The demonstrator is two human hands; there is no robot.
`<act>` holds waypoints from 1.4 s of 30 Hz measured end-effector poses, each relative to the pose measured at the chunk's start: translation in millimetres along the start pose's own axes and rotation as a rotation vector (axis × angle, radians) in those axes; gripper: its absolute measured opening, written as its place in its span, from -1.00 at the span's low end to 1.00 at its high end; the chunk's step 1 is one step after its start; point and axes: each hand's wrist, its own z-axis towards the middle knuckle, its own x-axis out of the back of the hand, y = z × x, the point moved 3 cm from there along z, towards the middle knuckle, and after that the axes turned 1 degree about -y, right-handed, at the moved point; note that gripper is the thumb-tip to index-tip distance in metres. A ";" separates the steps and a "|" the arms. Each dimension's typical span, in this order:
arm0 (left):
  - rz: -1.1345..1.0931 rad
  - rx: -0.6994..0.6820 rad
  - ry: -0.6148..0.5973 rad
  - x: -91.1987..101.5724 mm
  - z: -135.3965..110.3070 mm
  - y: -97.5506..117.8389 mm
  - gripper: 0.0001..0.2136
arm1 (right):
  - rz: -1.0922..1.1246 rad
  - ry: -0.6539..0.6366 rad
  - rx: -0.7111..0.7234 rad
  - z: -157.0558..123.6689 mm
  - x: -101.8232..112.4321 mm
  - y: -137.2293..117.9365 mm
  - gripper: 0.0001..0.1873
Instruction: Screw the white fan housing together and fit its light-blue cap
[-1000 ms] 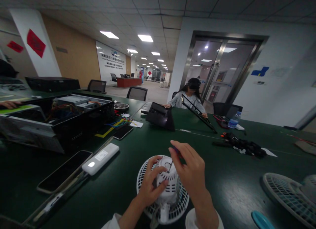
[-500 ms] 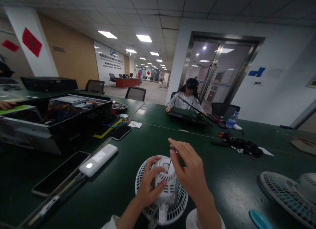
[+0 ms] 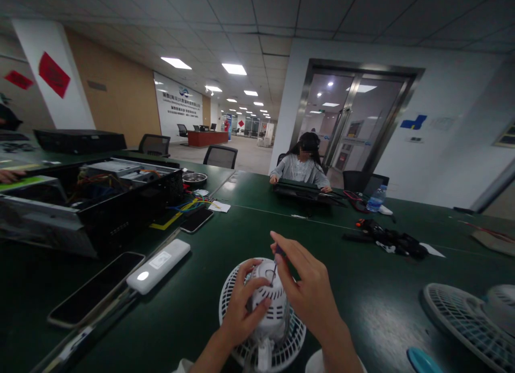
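A white fan [image 3: 276,319] lies grille-down on the dark green table, its rounded motor housing facing up. My left hand [image 3: 242,303] grips the housing from the left, fingers curled over its top and thumb along its near side. Above the housing, my right hand [image 3: 308,276] is closed on a small screwdriver [image 3: 275,265] with a dark handle and a thin shaft. The shaft slants down to the top of the housing, close to my left fingertips. Whatever the tip meets there is too small to make out.
An opened computer case [image 3: 132,206] stands at left. Nearer are a power bank [image 3: 159,265] and two phones. At right lie a second fan [image 3: 462,319], a turquoise disc [image 3: 422,359] and a black tangled bundle [image 3: 390,239]. Across the table, a person [image 3: 301,163] handles a flat black panel.
The screwdriver and my right hand have shifted slightly, while my left hand keeps its hold on the fan. Across the table, the person's long black piece has been lowered onto the panel.
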 end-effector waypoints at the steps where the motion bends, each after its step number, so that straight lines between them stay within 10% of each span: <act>1: 0.008 -0.005 -0.006 -0.3 -0.5 -0.2 -0.80 | -0.022 0.018 -0.005 0.0 -0.3 0.8 -0.66; 42: 0.012 0.020 0.001 -0.7 -0.7 -1.8 -0.80 | -0.065 0.061 0.014 2.9 1.9 -3.6 -0.69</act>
